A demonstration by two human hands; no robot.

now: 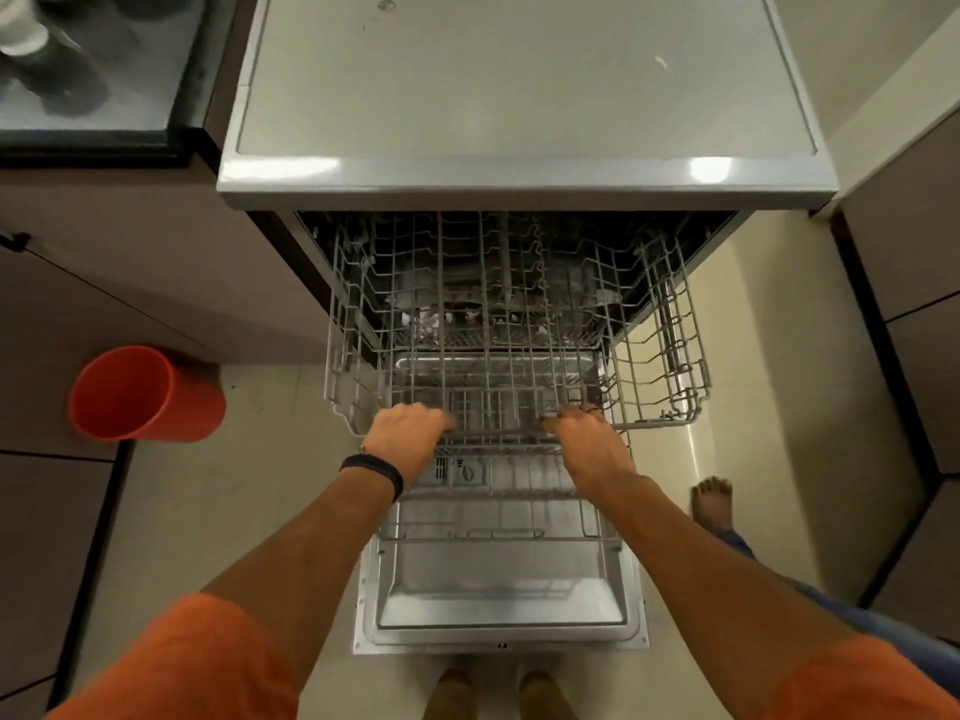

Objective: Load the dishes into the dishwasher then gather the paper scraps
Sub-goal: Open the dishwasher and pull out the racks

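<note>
The dishwasher (524, 189) stands open in front of me, its door (498, 600) folded down flat over the floor. Its grey wire upper rack (660, 356) is pulled partway out and holds no dishes that I can see. My left hand (408, 439) grips the rack's front rail on the left, fingers curled over it. My right hand (589, 439) grips the same rail on the right. Below it a lower rack (498, 491) shows through the wires. Small white bits (423, 322) lie deep inside the tub.
An orange bucket (140, 394) stands on the tiled floor at the left, by the brown cabinets (130, 283). More cabinets (914, 324) line the right side. Another person's bare foot (712, 504) stands right of the door. My own feet (498, 693) are at the door's near edge.
</note>
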